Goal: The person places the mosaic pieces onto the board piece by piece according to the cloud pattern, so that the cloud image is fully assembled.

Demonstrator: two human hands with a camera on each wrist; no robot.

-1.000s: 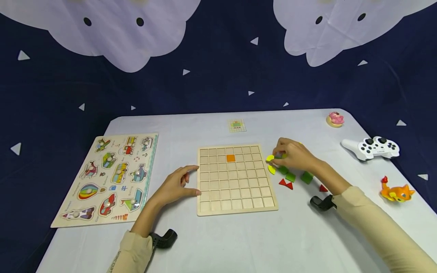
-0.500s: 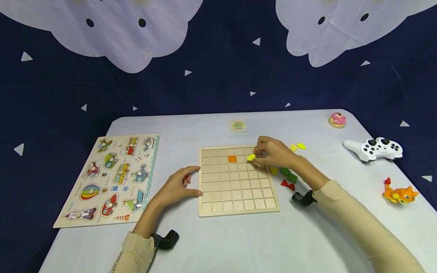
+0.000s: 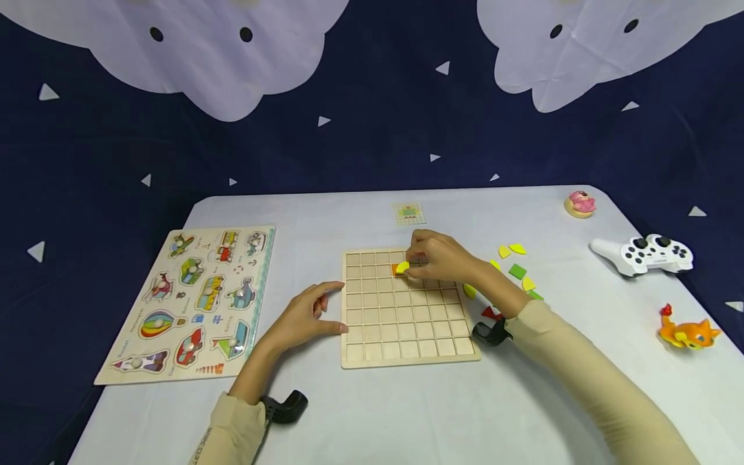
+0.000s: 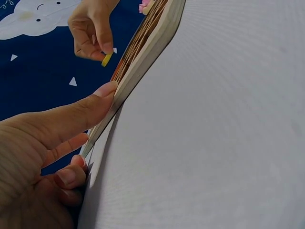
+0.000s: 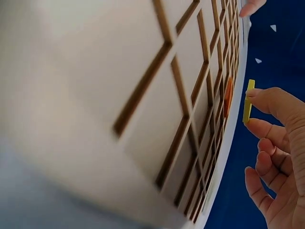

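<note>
In the head view my right hand (image 3: 443, 257) is over the top part of the wooden grid board (image 3: 407, 318). Thumb and fingertips pinch a thin yellow piece (image 5: 248, 102) with a curved edge. That piece overlaps the orange square (image 3: 394, 270) set in one cell; in the right wrist view it is held above the board's surface. My left hand (image 3: 305, 313) rests at the board's left edge, thumb and index finger spread apart and touching the side. The left wrist view shows its thumb (image 4: 90, 107) against the rim, the other fingers loosely bent.
Right of the board lie loose yellow, green (image 3: 517, 271) and red (image 3: 491, 312) pieces, some hidden by the right arm. A small pattern card (image 3: 410, 214) lies behind it. A vehicle puzzle (image 3: 192, 303) is at left; a white game controller (image 3: 642, 254), orange toy (image 3: 688, 334) and pink toy (image 3: 580, 204) are at right.
My right hand has picked up a yellow piece from the loose pieces and carried it left over the board to the orange square. The left hand has stayed at the board's edge.
</note>
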